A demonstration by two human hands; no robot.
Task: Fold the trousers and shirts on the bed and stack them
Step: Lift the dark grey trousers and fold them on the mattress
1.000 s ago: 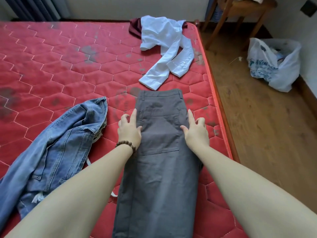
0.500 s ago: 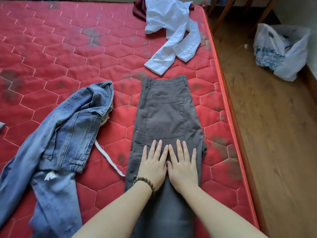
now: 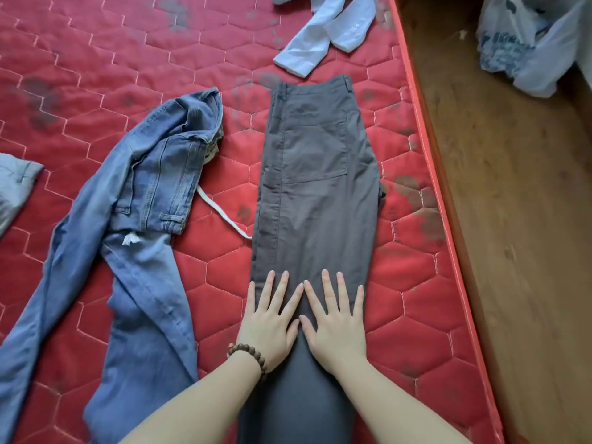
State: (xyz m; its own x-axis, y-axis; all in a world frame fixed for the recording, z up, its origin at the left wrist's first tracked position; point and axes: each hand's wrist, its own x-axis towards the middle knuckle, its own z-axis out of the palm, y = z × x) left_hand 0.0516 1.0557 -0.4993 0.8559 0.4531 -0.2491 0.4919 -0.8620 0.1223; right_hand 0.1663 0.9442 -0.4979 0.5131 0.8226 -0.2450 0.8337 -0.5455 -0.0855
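Grey trousers (image 3: 317, 193) lie lengthwise on bed (image 3: 96, 75), legs doubled, not yet folded short. Your left hand (image 3: 269, 318) and right hand (image 3: 336, 322) flat, side by side, pressing them. Jeans (image 3: 141, 219), shirt (image 3: 326, 30) unfolded; no stack.

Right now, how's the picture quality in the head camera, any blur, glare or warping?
Head view: soft daylight, no hard glare; wide-angle warping bows the mattress edge; the grey trousers and both hands, left hand and right hand, look fairly sharp; the plastic bag at the corner is softer and washed out.
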